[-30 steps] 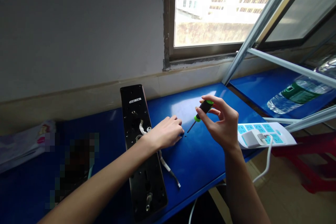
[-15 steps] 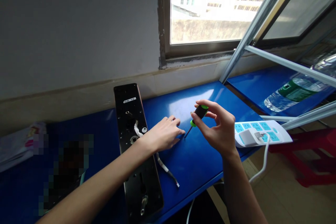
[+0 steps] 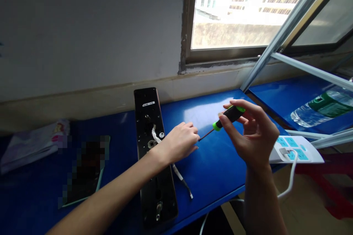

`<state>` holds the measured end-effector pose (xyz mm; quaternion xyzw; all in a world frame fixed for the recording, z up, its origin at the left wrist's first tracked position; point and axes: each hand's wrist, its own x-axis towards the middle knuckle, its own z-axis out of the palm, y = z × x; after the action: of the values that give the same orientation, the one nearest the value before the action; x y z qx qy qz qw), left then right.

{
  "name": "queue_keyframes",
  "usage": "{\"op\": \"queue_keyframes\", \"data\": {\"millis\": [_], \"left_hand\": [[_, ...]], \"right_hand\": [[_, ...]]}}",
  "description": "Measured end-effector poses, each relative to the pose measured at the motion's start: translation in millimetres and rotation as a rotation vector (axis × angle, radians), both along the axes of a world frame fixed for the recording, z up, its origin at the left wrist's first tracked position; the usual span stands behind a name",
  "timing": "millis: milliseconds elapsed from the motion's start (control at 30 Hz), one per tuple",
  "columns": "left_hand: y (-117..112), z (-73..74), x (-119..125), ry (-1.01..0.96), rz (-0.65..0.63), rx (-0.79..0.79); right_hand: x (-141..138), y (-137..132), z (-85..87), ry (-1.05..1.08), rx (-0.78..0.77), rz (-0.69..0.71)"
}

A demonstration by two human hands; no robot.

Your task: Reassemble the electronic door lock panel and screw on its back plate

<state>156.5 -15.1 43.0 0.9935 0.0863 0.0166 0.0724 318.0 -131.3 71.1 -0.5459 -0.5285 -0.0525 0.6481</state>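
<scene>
My right hand (image 3: 252, 130) grips the black and green handle of a screwdriver (image 3: 230, 115), its shaft slanting down to the left. At the shaft's tip is my left hand (image 3: 183, 137), its fingers curled together; whether they pinch the tip or something small, I cannot make out. Under my left wrist lies a long black panel (image 3: 147, 117) with a "CE" label, metal posts and holes. A white-wrapped cable (image 3: 178, 172) comes out past its right edge and ends in a small white connector on the blue table.
The panel rests on a blue table (image 3: 220, 169) against the wall. To the left are a phone-like device (image 3: 85, 172), blurred out, and a folded pale packet (image 3: 35, 143). On the right are a white power strip (image 3: 311, 150), a metal frame (image 3: 261, 66) and a water bottle (image 3: 325, 106).
The screwdriver has tilted from steep to flatter, its handle moving away to the right. My left fingers have curled in at its tip. The whole view has shifted, so things appear farther right.
</scene>
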Motion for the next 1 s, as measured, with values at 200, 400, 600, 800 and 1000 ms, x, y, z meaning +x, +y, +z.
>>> {"op": "queue_keyframes", "data": {"millis": [200, 400, 600, 800, 1000], "left_hand": [[-3.5, 9.2, -15.4, -0.215, 0.198, -0.093], [-13.3, 15.1, -38.6, -0.425, 0.297, -0.152], [-40.5, 8.9, -68.8, -0.527, 0.331, -0.201], [-59.3, 1.2, -93.0, -0.667, 0.393, -0.310], [-75.6, -0.9, -110.3, -0.759, 0.668, -0.331]], "right_hand": [[-10.5, 7.4, 28.4, 0.075, 0.187, 0.059], [-24.7, 12.6, 39.9, 0.106, 0.267, 0.097], [-33.9, 6.3, 35.5, 0.115, 0.235, 0.185], [-44.7, 4.0, 31.2, 0.177, 0.213, 0.243], [-57.2, 12.9, 39.6, 0.187, 0.228, 0.265]]}}
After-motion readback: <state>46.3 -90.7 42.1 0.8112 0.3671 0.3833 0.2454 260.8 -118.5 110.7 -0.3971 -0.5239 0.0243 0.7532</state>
